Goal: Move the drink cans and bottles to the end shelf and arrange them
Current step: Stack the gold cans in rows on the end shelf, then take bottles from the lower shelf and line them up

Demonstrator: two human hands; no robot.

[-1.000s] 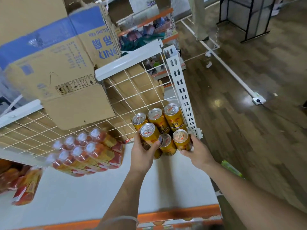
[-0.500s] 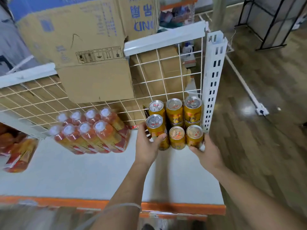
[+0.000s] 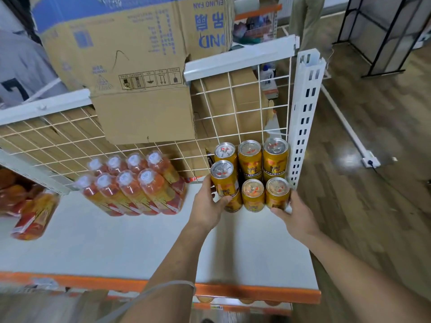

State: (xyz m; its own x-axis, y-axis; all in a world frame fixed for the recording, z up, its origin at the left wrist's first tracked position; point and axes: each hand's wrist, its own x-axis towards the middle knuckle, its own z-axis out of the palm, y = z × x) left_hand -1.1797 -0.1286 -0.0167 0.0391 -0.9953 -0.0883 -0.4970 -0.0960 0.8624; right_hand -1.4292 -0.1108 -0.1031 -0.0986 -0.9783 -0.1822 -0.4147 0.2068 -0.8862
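In the back right corner of the white shelf [image 3: 116, 241], gold cans [image 3: 250, 159] stand bunched against the wire grid [image 3: 233, 108] and the slotted post [image 3: 305, 117]: 3 at the back, more in front. The left hand [image 3: 206, 206] has its fingers wrapped round the raised can [image 3: 224, 180], which sits higher than its front neighbours, with another can [image 3: 233, 203] showing just under it. Whether it rests on that one or hangs just above it, I cannot tell. The right hand [image 3: 297, 220] pinches the low side of the corner can [image 3: 277, 194], which touches the post. A block of 8 orange bottles [image 3: 130, 190] stands to the left, near the cans but apart from them, below a cardboard box [image 3: 130, 66].

The step looks like seating the raised can as a second layer while the right hand steadies the row. The risk lies in that perch. Set off-centre, the can could tip forward toward the open shelf front or knock the middle front can [image 3: 253, 194] out of line. Letting go of the corner can early would leave nothing bracing the row.
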